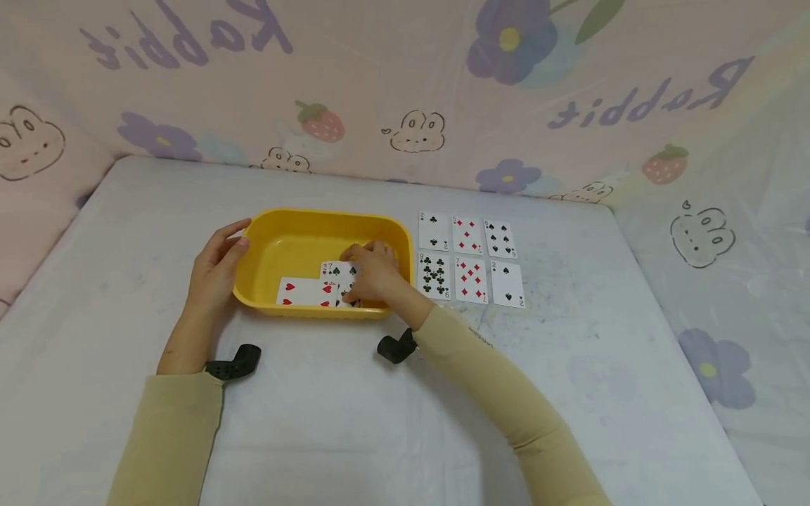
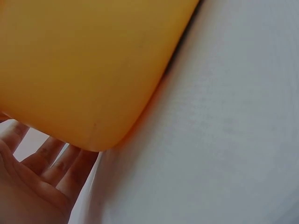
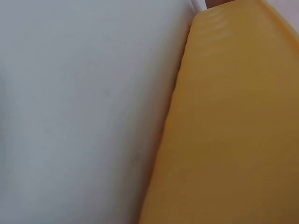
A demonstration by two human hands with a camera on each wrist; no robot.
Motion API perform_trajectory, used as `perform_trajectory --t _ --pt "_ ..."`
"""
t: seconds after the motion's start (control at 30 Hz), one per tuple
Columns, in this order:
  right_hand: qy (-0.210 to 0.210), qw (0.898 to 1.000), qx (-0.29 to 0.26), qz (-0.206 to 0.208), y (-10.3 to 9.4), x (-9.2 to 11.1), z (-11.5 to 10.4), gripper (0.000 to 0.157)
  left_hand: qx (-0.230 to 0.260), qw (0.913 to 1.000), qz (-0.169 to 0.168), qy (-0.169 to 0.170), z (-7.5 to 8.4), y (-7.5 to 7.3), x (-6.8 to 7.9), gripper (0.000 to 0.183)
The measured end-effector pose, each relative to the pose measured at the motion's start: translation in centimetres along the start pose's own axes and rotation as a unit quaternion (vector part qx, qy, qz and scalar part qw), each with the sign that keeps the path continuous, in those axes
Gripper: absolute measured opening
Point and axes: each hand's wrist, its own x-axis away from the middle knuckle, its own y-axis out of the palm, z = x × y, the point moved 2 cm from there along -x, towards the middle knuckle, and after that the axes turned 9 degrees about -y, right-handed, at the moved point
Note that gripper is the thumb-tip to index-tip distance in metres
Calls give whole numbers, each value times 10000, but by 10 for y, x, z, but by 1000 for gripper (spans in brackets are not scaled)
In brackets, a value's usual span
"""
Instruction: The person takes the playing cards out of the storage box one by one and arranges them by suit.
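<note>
My left hand (image 1: 218,260) rests against the left end of a yellow plastic basin (image 1: 323,313), its thumb at the rim. In the left wrist view, the left fingers (image 2: 77,175) lie fairly straight along the outer wall. Inside the basin, my right hand (image 1: 375,273) is over playing cards, thumb and fingers at a seven of spades (image 1: 335,270). I cannot tell whether it pinches that card. A red heart card (image 1: 300,292) lies left of it, partly overlapped. The right wrist view shows only the basin's outer side (image 3: 224,116) and the cloth.
Right of the basin, face-up cards form two rows: two of clubs (image 1: 433,230), five of diamonds (image 1: 467,235) and a spade card (image 1: 500,239) behind; nine of clubs (image 1: 433,276), seven of diamonds (image 1: 471,280) and two of spades (image 1: 508,283) in front. A printed curtain (image 1: 380,84) hangs behind the table.
</note>
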Motion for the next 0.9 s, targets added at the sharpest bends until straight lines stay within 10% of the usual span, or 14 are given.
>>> perform_trajectory --t 0.5,0.9 --pt "-252 9863 -1288 996 -9 6 6 26 -127 9997 83 204 0 0 1 43" --pt "-988 9119 -3052 2559 -22 19 18 19 -113 9999 41 16 -2 -1 -2 42"
